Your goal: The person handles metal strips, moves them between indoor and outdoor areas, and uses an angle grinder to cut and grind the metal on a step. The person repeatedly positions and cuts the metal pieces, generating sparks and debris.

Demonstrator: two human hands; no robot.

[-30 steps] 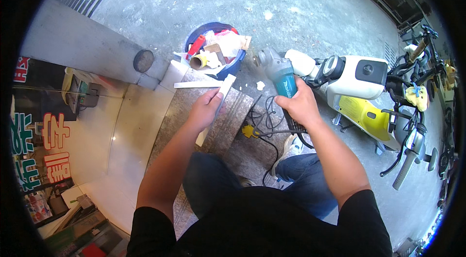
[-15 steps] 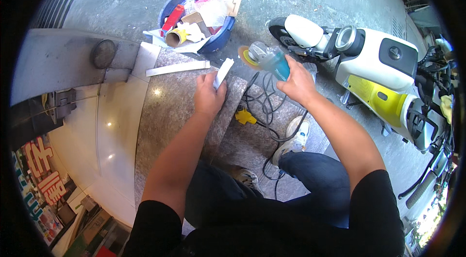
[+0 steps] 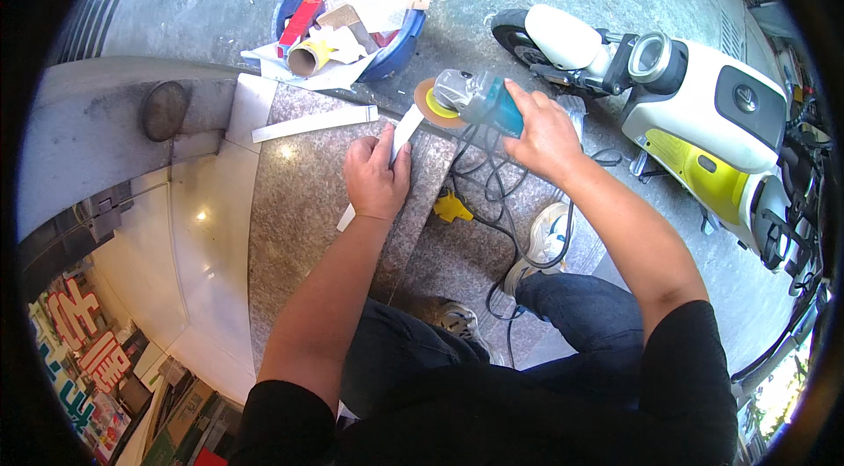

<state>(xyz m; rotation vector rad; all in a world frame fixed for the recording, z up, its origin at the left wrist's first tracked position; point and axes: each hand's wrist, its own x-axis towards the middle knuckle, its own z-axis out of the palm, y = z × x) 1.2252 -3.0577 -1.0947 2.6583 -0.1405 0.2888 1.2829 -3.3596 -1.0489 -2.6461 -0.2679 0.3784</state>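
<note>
My left hand (image 3: 376, 176) is closed round a narrow white strip (image 3: 405, 128), whose far end sticks out past my fingers and whose near end shows by my wrist. In my right hand (image 3: 545, 134) is a teal angle grinder (image 3: 494, 105), gripped by its body. Its round disc (image 3: 438, 104), brown with a yellow centre, is at the far end of the strip and overlaps it in view; whether they touch I cannot tell. A second white strip (image 3: 315, 124) lies on the speckled stone step (image 3: 290, 176), left of my left hand.
A blue tub (image 3: 409, 48) full of cardboard and scraps stands beyond the step. Black cable (image 3: 510, 229) loops by my right shoe, with a yellow plug (image 3: 453, 207) beside it. A white and yellow motorbike (image 3: 694, 105) is parked at the right. A grey metal post lies leftward.
The grinder has moved left and slightly nearer, bringing its disc to the strip's end. The strip's near end now shows by my left wrist. The view has shifted slightly.
</note>
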